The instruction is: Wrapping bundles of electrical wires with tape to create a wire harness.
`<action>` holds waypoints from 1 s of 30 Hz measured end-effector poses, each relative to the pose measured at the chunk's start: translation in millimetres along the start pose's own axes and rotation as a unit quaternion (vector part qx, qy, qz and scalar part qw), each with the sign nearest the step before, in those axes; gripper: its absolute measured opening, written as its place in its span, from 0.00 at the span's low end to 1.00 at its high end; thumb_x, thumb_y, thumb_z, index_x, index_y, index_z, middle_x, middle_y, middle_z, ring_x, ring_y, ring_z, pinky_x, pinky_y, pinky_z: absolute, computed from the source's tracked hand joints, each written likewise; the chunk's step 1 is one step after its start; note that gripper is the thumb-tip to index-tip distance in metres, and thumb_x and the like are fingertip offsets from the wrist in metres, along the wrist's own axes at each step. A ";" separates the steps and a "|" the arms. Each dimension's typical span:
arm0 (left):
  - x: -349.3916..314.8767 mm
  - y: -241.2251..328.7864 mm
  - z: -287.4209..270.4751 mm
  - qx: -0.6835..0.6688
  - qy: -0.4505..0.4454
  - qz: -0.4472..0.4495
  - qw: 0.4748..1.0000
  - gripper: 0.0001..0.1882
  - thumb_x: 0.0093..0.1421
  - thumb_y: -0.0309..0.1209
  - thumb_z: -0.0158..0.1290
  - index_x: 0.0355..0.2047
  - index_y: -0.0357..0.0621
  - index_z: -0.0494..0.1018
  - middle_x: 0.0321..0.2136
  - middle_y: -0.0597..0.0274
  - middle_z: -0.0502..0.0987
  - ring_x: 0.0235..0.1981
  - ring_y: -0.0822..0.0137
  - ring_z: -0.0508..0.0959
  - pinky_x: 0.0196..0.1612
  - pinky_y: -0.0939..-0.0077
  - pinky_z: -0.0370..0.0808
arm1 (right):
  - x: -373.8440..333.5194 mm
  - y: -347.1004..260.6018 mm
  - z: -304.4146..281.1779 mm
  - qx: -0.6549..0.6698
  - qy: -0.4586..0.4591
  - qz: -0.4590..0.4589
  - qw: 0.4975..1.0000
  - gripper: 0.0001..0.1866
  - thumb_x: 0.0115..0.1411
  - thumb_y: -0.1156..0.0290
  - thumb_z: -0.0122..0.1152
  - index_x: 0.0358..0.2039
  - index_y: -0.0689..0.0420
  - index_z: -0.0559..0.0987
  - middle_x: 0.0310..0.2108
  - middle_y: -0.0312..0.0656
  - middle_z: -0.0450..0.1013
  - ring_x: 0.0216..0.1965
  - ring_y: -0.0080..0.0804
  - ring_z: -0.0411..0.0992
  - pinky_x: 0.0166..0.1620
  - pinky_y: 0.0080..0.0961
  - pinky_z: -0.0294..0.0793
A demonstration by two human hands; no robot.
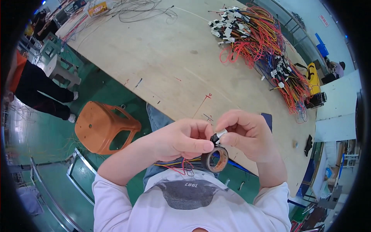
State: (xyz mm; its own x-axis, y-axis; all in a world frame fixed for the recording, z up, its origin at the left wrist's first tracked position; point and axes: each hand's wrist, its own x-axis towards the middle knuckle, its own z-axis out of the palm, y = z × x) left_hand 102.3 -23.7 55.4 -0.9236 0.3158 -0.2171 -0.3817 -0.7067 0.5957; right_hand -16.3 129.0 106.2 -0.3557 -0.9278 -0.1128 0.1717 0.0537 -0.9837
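Observation:
My left hand (184, 138) and my right hand (247, 133) meet close in front of my body, at the table's near edge. Between their fingertips is a small white connector (221, 133) with a black wrapped part (215, 138) at its lower left. Finger and thumb of my right hand pinch the white end. My left thumb and fingers close on the black part. Just below hangs a roll of black tape (217, 159), its brown core showing. Red, yellow and dark wires (179, 165) run out below my left hand, over my lap.
A large wooden table (154, 50) spreads ahead of me. Bundles of red, yellow and black wires (262, 33) with white connectors lie at its far right. Loose grey cable (143, 13) lies at the far edge. An orange stool (96, 125) stands left; a person (34, 87) is beyond it.

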 end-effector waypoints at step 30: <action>-3.3 -5.4 3.7 -0.015 0.181 0.142 0.973 0.17 0.56 0.31 0.48 0.44 0.38 0.62 0.26 0.65 0.70 0.21 0.79 0.68 0.17 0.88 0.63 | -2.1 37.0 8.1 -0.098 0.059 -0.138 0.984 0.09 0.51 0.83 0.53 0.35 0.64 0.71 0.35 0.40 0.66 0.30 0.18 0.64 0.30 0.11 0.62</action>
State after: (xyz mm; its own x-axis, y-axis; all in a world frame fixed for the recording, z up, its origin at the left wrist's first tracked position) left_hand 107.6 -18.6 55.8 -0.9420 -0.1347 -0.3075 -0.1046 -0.7526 0.6501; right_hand -1.8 130.0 71.2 -0.4696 -0.8687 0.1577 -0.1232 -0.1124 -0.9860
